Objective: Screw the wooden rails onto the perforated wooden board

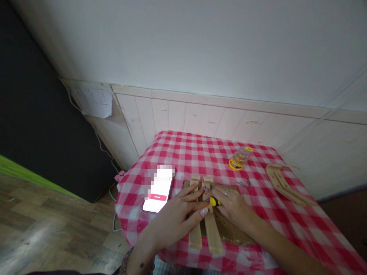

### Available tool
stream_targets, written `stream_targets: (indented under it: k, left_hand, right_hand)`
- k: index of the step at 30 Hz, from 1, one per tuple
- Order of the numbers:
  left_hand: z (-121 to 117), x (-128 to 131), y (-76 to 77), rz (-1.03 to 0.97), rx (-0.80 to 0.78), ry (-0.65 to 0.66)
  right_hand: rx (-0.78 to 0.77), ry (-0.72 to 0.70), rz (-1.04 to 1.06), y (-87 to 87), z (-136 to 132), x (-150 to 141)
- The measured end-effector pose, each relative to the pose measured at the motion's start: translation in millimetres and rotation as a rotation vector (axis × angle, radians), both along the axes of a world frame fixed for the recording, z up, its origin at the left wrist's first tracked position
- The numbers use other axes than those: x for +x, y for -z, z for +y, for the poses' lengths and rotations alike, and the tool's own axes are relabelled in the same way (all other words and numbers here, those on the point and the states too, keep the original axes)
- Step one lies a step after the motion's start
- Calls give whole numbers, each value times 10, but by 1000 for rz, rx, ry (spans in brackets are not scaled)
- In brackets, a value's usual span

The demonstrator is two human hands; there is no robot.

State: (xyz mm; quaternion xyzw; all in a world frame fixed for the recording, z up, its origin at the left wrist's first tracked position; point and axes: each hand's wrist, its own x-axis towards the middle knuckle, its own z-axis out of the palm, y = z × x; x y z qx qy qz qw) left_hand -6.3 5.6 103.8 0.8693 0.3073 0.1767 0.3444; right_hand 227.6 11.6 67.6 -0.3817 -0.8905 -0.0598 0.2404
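Observation:
Two pale wooden strips lie side by side, the left strip (195, 237) and the right strip (213, 233), over a brown board (233, 229). My left hand (183, 206) lies across both strips with its fingers stretched out and its thumb on the right one. My right hand (233, 202) is closed round a screwdriver (214, 201), whose yellow handle end points toward me. The screwdriver's tip is hidden under my fingers. The fingertips of both hands meet near the far ends of the strips.
A phone (159, 191) with a lit screen lies left on the checked tablecloth (195, 149). A clear container with yellow ends (240, 158) lies at the back right, near several screws (245, 184). Curved wooden pieces (286, 185) rest by the right edge. The wall (200, 118) stands behind.

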Motion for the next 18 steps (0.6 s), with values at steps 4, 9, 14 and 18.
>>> stream_targets:
  k: [4, 9, 14, 18]
  left_hand:
    - [6, 1, 0, 12, -7, 1]
    - [5, 5, 1, 18, -6, -5]
    - [4, 4, 6, 9, -3, -1]
    - [9, 1, -5, 19, -8, 9]
  right_hand:
    - [11, -8, 9, 11, 2, -9]
    - [10, -18, 24, 34, 1, -8]
    - [-13, -9, 13, 31, -7, -11]
    - [14, -22, 28, 7, -12, -4]
